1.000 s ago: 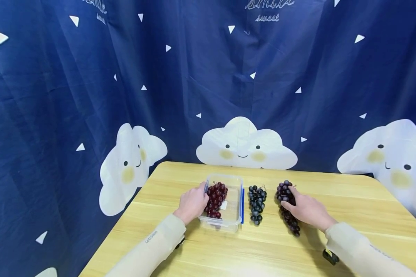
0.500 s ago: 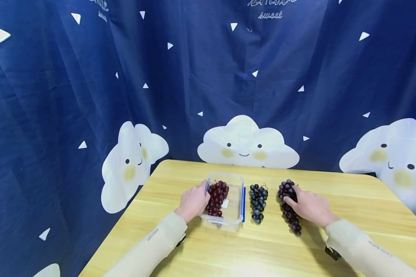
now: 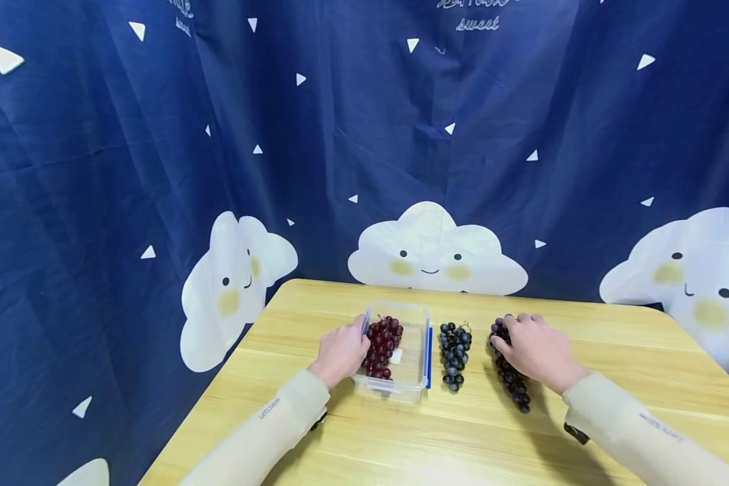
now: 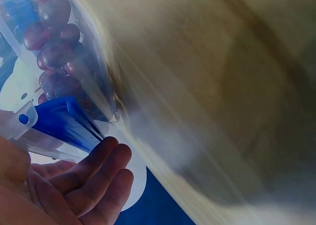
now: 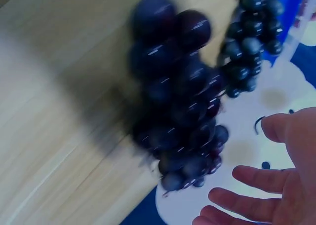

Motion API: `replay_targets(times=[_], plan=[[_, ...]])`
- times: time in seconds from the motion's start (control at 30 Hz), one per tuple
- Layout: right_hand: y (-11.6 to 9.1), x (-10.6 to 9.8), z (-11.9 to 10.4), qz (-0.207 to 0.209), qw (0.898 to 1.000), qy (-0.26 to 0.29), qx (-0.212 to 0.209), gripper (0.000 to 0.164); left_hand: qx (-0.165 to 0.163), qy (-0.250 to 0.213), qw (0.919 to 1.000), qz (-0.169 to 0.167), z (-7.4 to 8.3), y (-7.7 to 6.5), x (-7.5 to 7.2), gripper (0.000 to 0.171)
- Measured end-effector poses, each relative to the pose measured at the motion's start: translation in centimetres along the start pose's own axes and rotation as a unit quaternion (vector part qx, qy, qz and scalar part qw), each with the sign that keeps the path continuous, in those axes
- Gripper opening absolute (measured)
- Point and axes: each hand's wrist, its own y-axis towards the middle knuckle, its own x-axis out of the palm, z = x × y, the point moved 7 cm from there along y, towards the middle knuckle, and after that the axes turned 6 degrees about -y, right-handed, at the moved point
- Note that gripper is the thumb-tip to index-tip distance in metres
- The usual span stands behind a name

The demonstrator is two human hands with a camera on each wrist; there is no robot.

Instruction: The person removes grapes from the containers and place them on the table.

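Note:
My left hand (image 3: 343, 347) grips the left wall of a clear plastic food container (image 3: 410, 361). In the left wrist view its fingertips (image 4: 109, 143) are at the container's blue latch (image 4: 69, 121). A bunch of red grapes (image 3: 379, 347) lies inside along the left. Right of the container is a blue-black bunch of grapes (image 3: 454, 354) on the table. Further right lies a dark purple bunch of grapes (image 3: 513, 385). My right hand (image 3: 541, 351) is over it, and the right wrist view shows its fingers spread and apart from this bunch (image 5: 182, 96).
A blue latch flap (image 3: 429, 358) sticks out on the container's right side, beside the blue-black grapes. Everything stands on a light wooden table (image 3: 455, 439). Behind it hangs a dark blue curtain (image 3: 389, 148) with clouds and triangles.
My right hand has loosened its fingers from around the purple grapes and shifted up over them. The left hand keeps its hold on the container. The head view has tilted slightly.

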Motion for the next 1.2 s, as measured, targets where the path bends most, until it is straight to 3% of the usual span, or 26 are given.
replay_targets(times=[0.13, 0.37, 0.57, 0.93, 1.2], plan=[[0.7, -0.3, -1.4, -0.003, 0.999, 0.031, -0.016, 0.034, 0.000, -0.004, 1.0000, -0.001, 0.0, -0.1, 0.0, 0.047], [2.2, -0.6, -4.0, -0.019, 0.995, 0.087, -0.036, 0.044, -0.003, 0.009, 0.9999, 0.008, 0.0, 0.0, -0.2, 0.045], [3.9, -1.0, -6.2, -0.043, 0.989, 0.134, -0.049, 0.042, -0.005, -0.002, 1.0000, -0.003, 0.2, 0.1, -0.2, 0.047], [7.5, -1.0, -10.9, -0.157, 0.963, 0.207, -0.066, 0.054, -0.012, 0.001, 0.9998, -0.015, -0.1, -0.1, 0.5, 0.046], [9.5, -0.8, -13.5, -0.228, 0.947, 0.208, -0.092, 0.049, -0.007, 0.005, 0.9999, -0.010, 0.1, 0.0, 0.2, 0.047]])
